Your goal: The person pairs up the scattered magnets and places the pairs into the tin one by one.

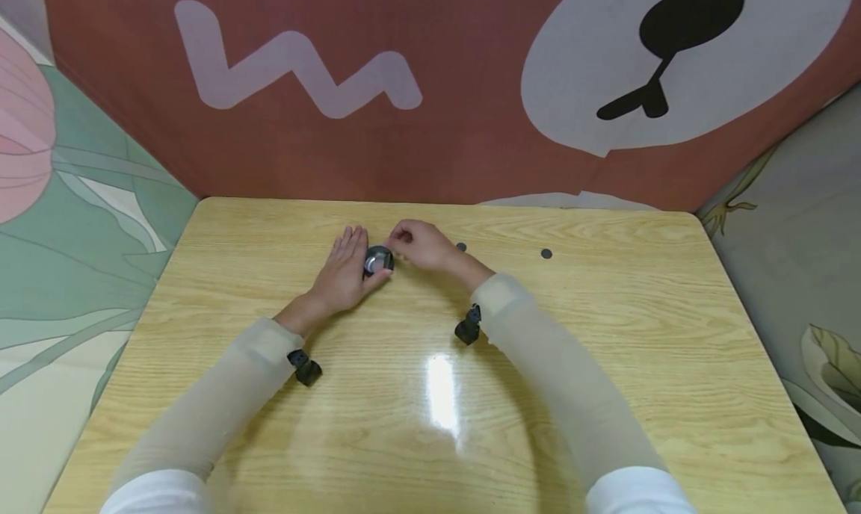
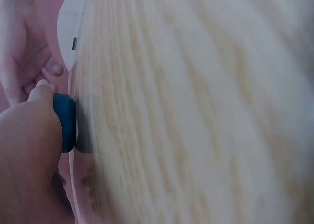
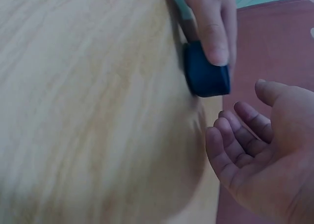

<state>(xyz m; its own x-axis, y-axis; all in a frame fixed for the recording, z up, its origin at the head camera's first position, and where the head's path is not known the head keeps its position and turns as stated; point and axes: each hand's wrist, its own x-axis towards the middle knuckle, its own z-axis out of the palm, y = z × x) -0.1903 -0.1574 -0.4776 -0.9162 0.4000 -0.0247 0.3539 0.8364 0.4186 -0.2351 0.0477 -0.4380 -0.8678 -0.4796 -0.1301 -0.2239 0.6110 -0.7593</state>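
A small round dark blue container (image 1: 379, 259) with a shiny, metallic-looking inside stands on the wooden table. My left hand (image 1: 344, 275) holds it between the thumb and the side of the straight forefinger. In the right wrist view, the left thumb lies along the wall of the blue container (image 3: 206, 74). Just right of it hovers my right hand (image 1: 424, 243), fingers loosely bent. The right wrist view shows that right hand (image 3: 265, 140) with thumb and fingers apart and nothing between them. What lies inside the container is too small to tell.
Two small dark discs lie on the table (image 1: 605, 364): one disc (image 1: 461, 246) by the right wrist, another disc (image 1: 546, 253) farther right. A reddish-brown printed backdrop (image 1: 464, 140) stands behind the table's far edge. Small black cameras (image 1: 306, 368) are strapped to both wrists.
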